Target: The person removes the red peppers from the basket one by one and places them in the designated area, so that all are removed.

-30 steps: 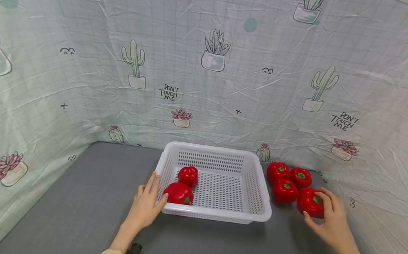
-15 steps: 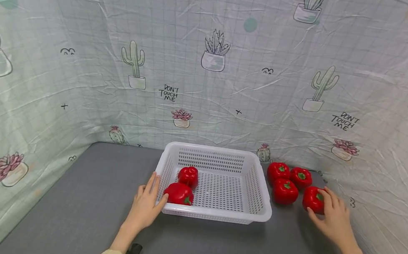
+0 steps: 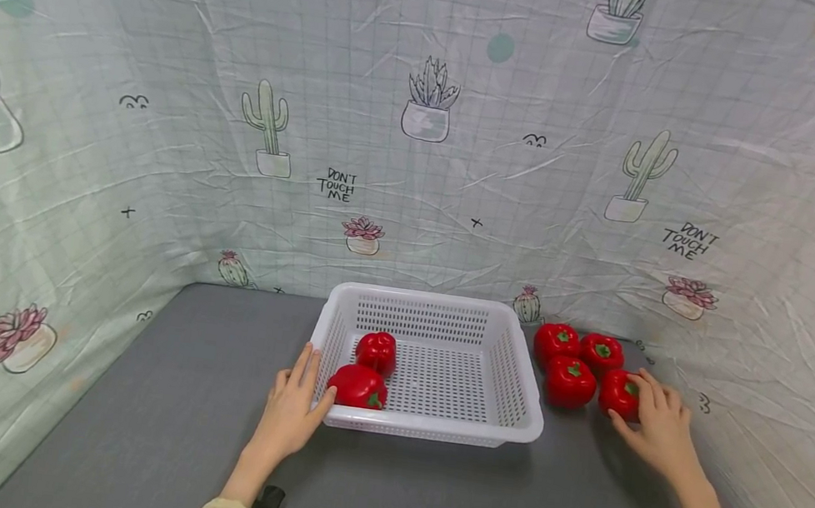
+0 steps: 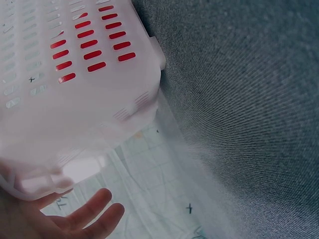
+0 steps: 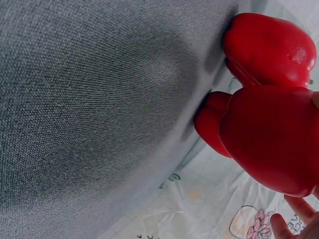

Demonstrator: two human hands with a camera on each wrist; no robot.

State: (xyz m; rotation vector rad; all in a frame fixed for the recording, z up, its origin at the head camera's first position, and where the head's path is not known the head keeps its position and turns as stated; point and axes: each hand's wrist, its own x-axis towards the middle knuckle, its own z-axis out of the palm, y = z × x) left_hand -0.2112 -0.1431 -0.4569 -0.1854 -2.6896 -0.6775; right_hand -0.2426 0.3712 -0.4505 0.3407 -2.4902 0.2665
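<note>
In the head view, my right hand (image 3: pixel 662 425) grips a red bell pepper (image 3: pixel 618 394) between thumb and fingers, at the right of the basket. The same bell pepper (image 5: pixel 271 137) is large in the right wrist view, in front of other peppers. Two bell peppers, one at the front (image 3: pixel 357 387) and one behind it (image 3: pixel 376 353), lie in the left part of a white perforated plastic basket (image 3: pixel 433 426). At that basket's front left corner rests my left hand (image 3: pixel 290 404), thumb by the front rim and fingers extended along the left side.
Three more red bell peppers, one at the back (image 3: pixel 556 341), one beside it (image 3: pixel 601 354) and one nearer (image 3: pixel 570 382), stand to the right of the basket. A grey table (image 3: pixel 210 399) lies beneath. Cactus-print sheeting (image 3: pixel 491 180) encloses the back and sides.
My right hand and its bell pepper shifted slightly right, then back left and a little away from me, toward the other peppers. The left hand and basket stay put.
</note>
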